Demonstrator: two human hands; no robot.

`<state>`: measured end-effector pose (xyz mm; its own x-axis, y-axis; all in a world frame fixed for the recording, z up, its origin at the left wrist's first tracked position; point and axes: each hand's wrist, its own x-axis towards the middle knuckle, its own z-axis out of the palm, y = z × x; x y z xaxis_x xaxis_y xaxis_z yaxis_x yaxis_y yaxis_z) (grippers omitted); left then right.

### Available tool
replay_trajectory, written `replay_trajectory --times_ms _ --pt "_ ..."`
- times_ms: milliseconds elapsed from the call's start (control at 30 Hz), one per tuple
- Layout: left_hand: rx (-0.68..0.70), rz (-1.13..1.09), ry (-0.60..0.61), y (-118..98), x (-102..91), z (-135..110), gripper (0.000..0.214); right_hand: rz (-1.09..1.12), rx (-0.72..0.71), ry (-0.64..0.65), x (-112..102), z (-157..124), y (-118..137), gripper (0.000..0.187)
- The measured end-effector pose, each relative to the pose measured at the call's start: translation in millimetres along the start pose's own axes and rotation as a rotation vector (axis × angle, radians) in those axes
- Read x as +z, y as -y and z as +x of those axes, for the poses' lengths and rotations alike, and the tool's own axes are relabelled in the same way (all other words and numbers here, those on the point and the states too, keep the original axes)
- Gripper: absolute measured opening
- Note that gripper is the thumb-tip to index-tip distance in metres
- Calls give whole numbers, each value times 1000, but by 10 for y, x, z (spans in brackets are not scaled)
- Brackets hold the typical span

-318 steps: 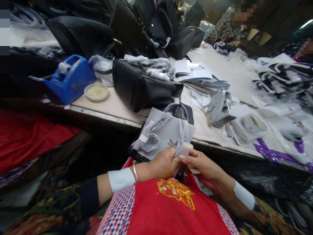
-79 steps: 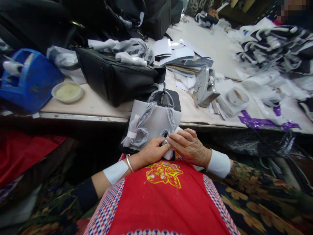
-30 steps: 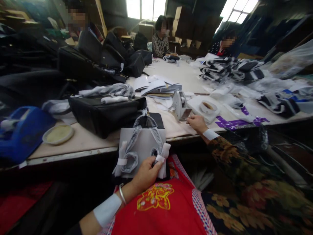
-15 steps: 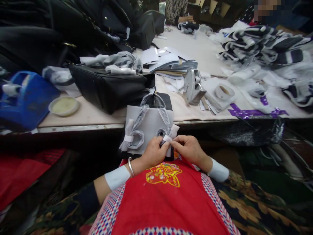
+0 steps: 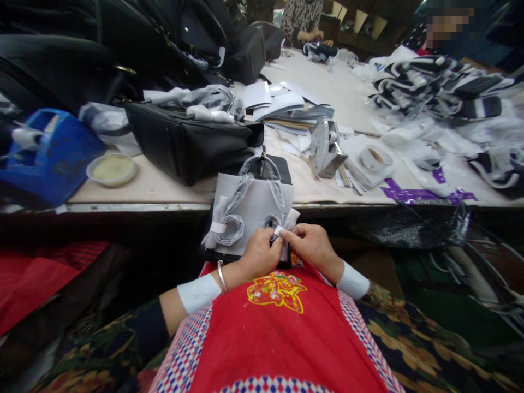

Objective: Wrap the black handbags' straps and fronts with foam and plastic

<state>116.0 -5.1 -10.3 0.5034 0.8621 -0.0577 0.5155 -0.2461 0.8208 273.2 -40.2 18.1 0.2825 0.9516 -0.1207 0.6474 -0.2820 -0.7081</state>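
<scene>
A black handbag [image 5: 279,165] leans between my lap and the table edge. A pale sheet [image 5: 256,202] covers its front, and its handles [image 5: 239,196] are wrapped in clear film. At the lower left of the sheet a wrapped coil [image 5: 230,230] is bound with a white band. My left hand [image 5: 262,252] is closed round the base of the matching wrapped coil [image 5: 270,221] on the right, its fingers partly hidden. Pinched between thumb and fingers of my right hand [image 5: 313,245] is a small white tape strip [image 5: 279,231], lying against that wrapping.
On the table [image 5: 164,192] stand a blue tape dispenser [image 5: 61,158], a shallow tub [image 5: 112,169], a larger black bag [image 5: 180,147], paper sheets [image 5: 282,103], a grey dispenser [image 5: 326,150] and a tape roll [image 5: 375,159]. Wrapped straps [image 5: 434,82] are piled right. A co-worker's hands [image 5: 315,37] are at the far end.
My right hand has shifted slightly left, its fingertips now pressing the tape strip closer over the wrapping. The left hand keeps its grip. The view has tilted a little.
</scene>
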Motion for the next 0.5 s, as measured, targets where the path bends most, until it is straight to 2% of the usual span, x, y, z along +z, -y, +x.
replay_trajectory --times_ms 100,233,300,400,500 --pt "-18 8 5 15 3 -4 21 31 32 25 -7 6 -3 36" --pt "-25 -66 16 17 -8 8 22 223 120 145 -76 -25 -43 18" --pt "-26 -95 12 6 -17 17 22 292 146 189 -107 -35 -61 18" --pt "-39 -150 21 -17 -44 23 24 327 126 211 -127 -40 -63 20" --pt "-103 -321 98 -19 -89 13 27 351 57 190 -116 -48 -51 21"
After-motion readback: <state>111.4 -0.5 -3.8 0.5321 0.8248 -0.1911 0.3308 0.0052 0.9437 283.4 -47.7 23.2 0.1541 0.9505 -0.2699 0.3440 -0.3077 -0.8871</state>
